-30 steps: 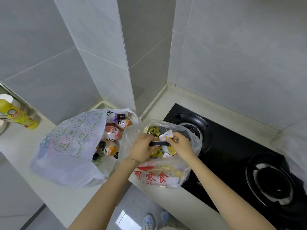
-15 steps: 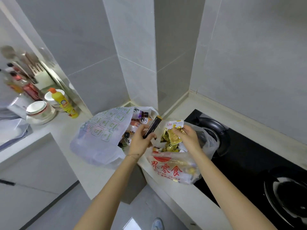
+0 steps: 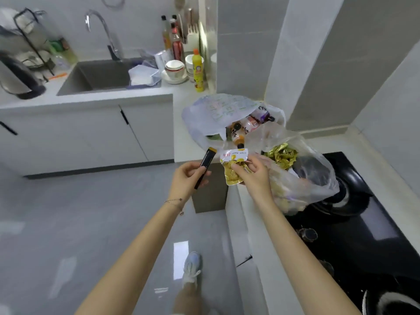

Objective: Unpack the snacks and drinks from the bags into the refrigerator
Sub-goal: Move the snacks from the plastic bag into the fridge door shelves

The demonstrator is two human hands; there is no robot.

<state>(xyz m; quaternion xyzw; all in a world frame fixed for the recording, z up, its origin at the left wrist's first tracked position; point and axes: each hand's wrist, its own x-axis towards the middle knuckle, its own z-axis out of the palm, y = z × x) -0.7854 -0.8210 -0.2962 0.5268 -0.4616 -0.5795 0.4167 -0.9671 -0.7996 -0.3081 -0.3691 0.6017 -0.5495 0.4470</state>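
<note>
- The white bag (image 3: 212, 114) sat on the far part of the tabletop (image 3: 184, 96), mouth open, with the bottles (image 3: 241, 130) lying inside it; I judged those the heavy, stiff, smooth items, best taken around the body one at a time.
- The clear bag (image 3: 302, 178) stood just right of it, touching the stove (image 3: 363, 214), thin and floppy, so likely to sag if pulled by one edge.
- Gold-wrapped snacks (image 3: 281, 155) showed in its mouth, looking light and crinkly, easy to scoop.
- The right hand (image 3: 254, 176) was pinched on a yellow pouch (image 3: 233, 169), held off the near edge of the tabletop; it looked soft and light, safest gripped at its flat sealed top.
- The left hand (image 3: 187, 178) was closed around a dark stick pack (image 3: 204, 167), slim, stiff and light, held mid-length.
- No refrigerator was in view.
</note>
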